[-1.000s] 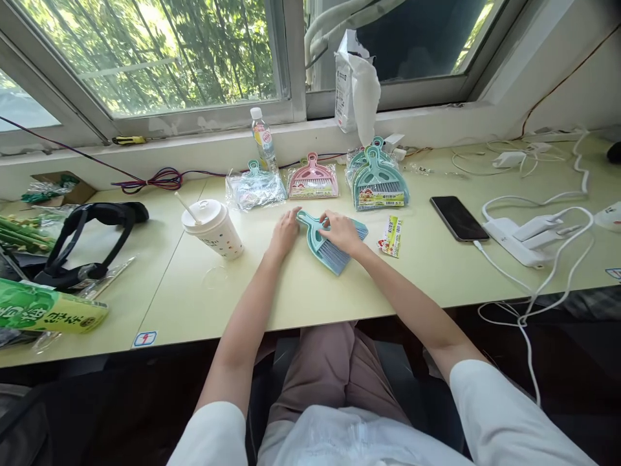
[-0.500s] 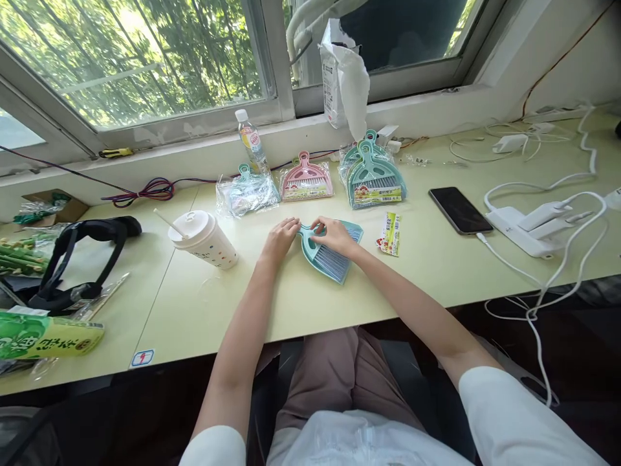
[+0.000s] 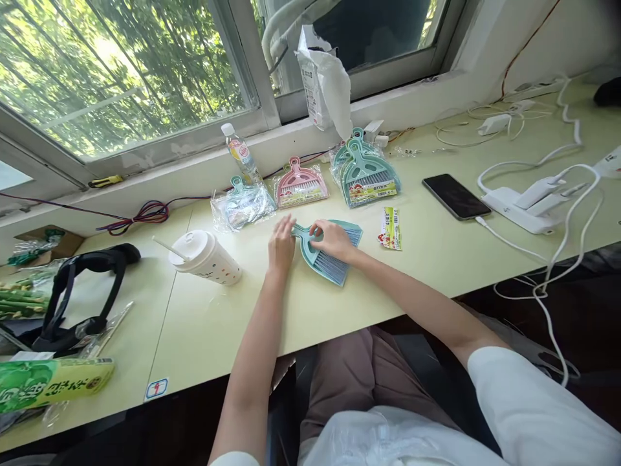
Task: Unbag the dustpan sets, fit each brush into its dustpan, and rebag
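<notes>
A small teal dustpan with a brush point(image 3: 326, 255) lies on the pale yellow table point(image 3: 233, 317) in front of me. My left hand point(image 3: 281, 238) rests at the tip of its handle, fingers curled onto it. My right hand point(image 3: 332, 238) lies on top of the pan, fingers bent and pinching at the handle base. Behind them lie a clear empty wrapper point(image 3: 240, 206), a packed pink dustpan set point(image 3: 299, 187) and a stack of packed teal sets point(image 3: 366, 173). A small printed label card point(image 3: 392, 228) sits just right of the pan.
A lidded paper cup with a straw point(image 3: 205, 257) stands to the left, a black phone point(image 3: 456, 196) and white charger with cables point(image 3: 531, 210) to the right. A water bottle point(image 3: 239, 154) and white bag point(image 3: 323, 84) stand by the window sill. Black headset point(image 3: 80, 291) far left.
The view has swung and tilted; both hands stay on the teal dustpan. My left hand has turned more upright at the handle tip.
</notes>
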Action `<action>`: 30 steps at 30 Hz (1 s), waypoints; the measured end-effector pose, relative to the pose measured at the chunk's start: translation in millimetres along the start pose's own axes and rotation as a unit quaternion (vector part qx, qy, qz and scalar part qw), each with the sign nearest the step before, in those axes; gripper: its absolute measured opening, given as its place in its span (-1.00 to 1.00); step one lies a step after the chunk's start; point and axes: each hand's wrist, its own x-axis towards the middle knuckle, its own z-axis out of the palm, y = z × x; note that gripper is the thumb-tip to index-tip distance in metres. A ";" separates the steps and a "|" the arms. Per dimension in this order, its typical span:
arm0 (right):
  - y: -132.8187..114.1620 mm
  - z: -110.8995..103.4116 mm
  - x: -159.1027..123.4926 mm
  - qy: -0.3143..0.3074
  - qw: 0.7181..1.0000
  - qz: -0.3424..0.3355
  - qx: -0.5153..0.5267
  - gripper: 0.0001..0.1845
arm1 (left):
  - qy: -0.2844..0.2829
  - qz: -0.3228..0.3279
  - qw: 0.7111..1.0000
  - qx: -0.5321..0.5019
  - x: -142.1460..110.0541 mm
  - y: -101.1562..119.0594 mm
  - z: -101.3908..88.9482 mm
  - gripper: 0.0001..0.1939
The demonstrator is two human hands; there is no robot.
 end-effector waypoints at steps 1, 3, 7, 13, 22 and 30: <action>-1.1 -0.8 -0.7 0.021 1.000 0.002 0.005 -0.84 | 0.039 -0.042 0.997 -0.042 1.2 3.2 1.2 -0.48; -3.1 -2.8 -2.3 0.069 0.997 0.008 0.020 -0.87 | 0.051 -0.133 0.974 -0.177 2.7 10.0 5.5 -0.46; -4.3 -8.1 -1.3 0.141 0.988 0.048 0.036 -0.90 | -0.175 -0.200 0.855 -0.445 -3.0 23.8 18.7 -0.47; 24.3 -66.7 11.0 0.152 0.986 0.018 0.060 -0.84 | -0.115 -0.250 0.796 -0.540 -6.9 19.3 16.3 -0.50; 129.8 -132.1 -90.3 -0.021 0.979 0.027 -0.201 -0.45 | 0.044 -0.290 0.733 -0.613 13.1 -16.0 6.4 -0.51; 83.0 -96.4 -107.8 0.045 0.987 -0.062 -0.139 -0.70 | 0.069 -0.279 0.703 -0.651 16.2 -21.6 18.2 -0.43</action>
